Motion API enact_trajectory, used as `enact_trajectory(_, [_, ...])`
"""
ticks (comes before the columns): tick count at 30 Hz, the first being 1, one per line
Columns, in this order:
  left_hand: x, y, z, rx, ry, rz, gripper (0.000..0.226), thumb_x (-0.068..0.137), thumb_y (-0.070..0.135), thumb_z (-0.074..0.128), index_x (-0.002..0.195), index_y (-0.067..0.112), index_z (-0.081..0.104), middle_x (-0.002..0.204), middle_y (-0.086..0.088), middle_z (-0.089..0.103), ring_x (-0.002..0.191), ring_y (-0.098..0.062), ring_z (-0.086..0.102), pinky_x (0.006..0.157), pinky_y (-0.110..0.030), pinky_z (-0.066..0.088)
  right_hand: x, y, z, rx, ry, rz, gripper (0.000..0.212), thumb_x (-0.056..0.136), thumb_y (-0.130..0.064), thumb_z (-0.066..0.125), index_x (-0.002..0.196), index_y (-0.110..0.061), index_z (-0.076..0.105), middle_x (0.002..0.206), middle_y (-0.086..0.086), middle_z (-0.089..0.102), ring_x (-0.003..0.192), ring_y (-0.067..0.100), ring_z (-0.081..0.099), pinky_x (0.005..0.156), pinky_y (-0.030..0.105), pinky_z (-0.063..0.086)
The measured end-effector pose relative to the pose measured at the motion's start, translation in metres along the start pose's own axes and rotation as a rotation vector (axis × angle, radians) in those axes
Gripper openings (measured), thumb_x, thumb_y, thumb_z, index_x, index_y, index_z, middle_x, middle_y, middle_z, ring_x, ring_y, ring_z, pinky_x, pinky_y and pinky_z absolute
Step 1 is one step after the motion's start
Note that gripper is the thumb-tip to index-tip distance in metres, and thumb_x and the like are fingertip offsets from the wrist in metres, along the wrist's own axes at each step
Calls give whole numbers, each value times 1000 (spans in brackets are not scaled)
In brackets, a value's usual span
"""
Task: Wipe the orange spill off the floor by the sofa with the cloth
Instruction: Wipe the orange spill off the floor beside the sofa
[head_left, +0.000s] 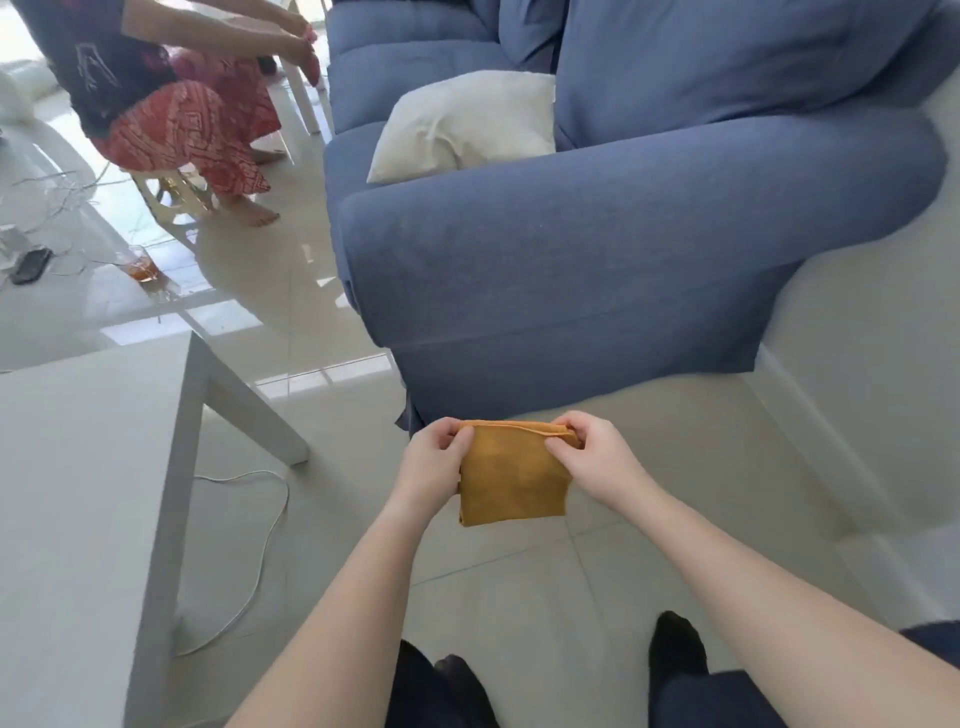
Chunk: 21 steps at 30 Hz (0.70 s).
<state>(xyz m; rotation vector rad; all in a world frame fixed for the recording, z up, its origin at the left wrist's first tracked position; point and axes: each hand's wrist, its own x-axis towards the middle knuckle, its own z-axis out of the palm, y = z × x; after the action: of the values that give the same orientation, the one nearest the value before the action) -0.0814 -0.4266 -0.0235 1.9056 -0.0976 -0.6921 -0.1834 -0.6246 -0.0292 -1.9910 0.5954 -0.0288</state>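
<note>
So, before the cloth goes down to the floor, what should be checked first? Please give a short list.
1. Cloth held by both hands, left hand and right hand: ok.
2. Cloth folded into a flat pad: ok.
3. Orange spill located on the floor: cannot tell, none visible near the sofa.
4. White cable away from the feet: ok.
5. Glass of amber drink out of the way: ok.

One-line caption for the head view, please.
Both hands, left and right, hold a folded orange cloth above the tiled floor beside the blue sofa.
</note>
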Motion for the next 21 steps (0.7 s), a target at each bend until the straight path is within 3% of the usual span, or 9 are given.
enact_trajectory(4, [23, -29, 55, 19, -45, -107, 18, 108, 33, 51, 104, 26, 67, 113, -11, 72, 104, -34, 70, 86, -57, 64, 9, 59, -10, 3, 42, 101, 9, 94, -15, 69, 86, -20, 66, 78, -5, 66, 74, 16, 59, 67, 29, 43])
enact_trajectory(8, [55, -67, 100, 67, -98, -204, 32, 109, 35, 49, 131, 18, 63, 122, -8, 69, 107, -30, 68, 88, -52, 64, 24, 118, -5, 48, 46, 231, 7, 95, -10, 66, 95, -16, 70, 83, -7, 67, 78, 15, 64, 77, 39, 57])
enact_trajectory(10, [71, -86, 120, 90, -122, -256, 33, 109, 32, 49, 135, 17, 61, 123, -7, 66, 108, -30, 67, 88, -51, 64, 33, 147, 1, 59, 40, 297, 8, 95, -10, 65, 98, -13, 72, 84, -5, 68, 82, 18, 66, 82, 47, 60])
enact_trajectory(13, [97, -116, 144, 132, -172, -292, 20, 107, 24, 51, 122, 15, 61, 111, -7, 66, 101, -31, 67, 88, -54, 63, 49, 188, 12, 68, 7, 406, 10, 96, -15, 63, 101, -15, 71, 91, 3, 70, 91, 28, 70, 85, 55, 60])
enact_trajectory(17, [135, -157, 166, 194, -239, -357, 16, 101, 19, 56, 113, 14, 64, 90, -7, 65, 82, -29, 63, 84, -60, 62, 76, 233, 25, 54, -15, 488, 12, 95, -17, 61, 101, -22, 71, 98, 4, 71, 94, 26, 70, 83, 56, 61])
enact_trajectory(21, [173, -197, 184, 170, -266, -378, 14, 92, 19, 58, 102, 14, 66, 82, -5, 63, 80, -30, 64, 84, -62, 61, 108, 268, 39, 30, -40, 553, 17, 97, -16, 56, 104, -20, 71, 98, 6, 70, 92, 29, 70, 75, 57, 64])
